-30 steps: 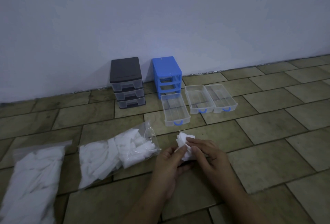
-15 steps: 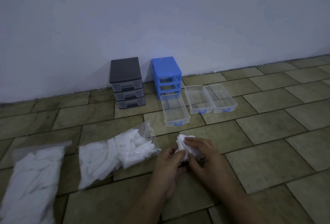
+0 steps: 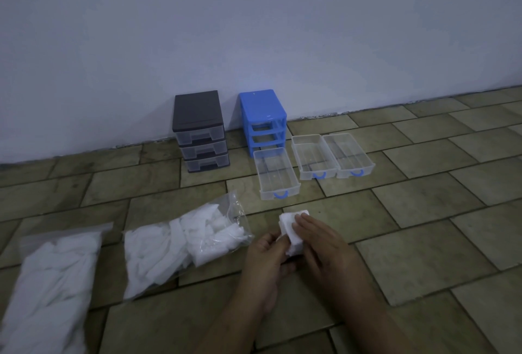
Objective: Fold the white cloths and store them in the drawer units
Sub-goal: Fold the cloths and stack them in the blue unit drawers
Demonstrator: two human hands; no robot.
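A small folded white cloth (image 3: 288, 227) is held low over the tiled floor between both hands. My left hand (image 3: 267, 257) pinches its near left edge from below, and my right hand (image 3: 322, 243) lies over its right side with the fingertips on top. A blue drawer unit (image 3: 262, 112) stands empty against the wall, and its three clear drawers (image 3: 276, 174) (image 3: 314, 157) (image 3: 348, 154) lie on the floor in front of it. A dark grey drawer unit (image 3: 199, 127) stands to its left with all drawers in.
Two clear plastic bags of white cloths lie on the floor to the left, one (image 3: 183, 240) beside my left hand and a larger one (image 3: 48, 288) at the far left. The white wall runs behind the units. Bare tiles stretch to the right.
My right hand has slid further over the top of the cloth, pressing it flatter. The left hand keeps its pinch on the near edge. Nothing else has moved.
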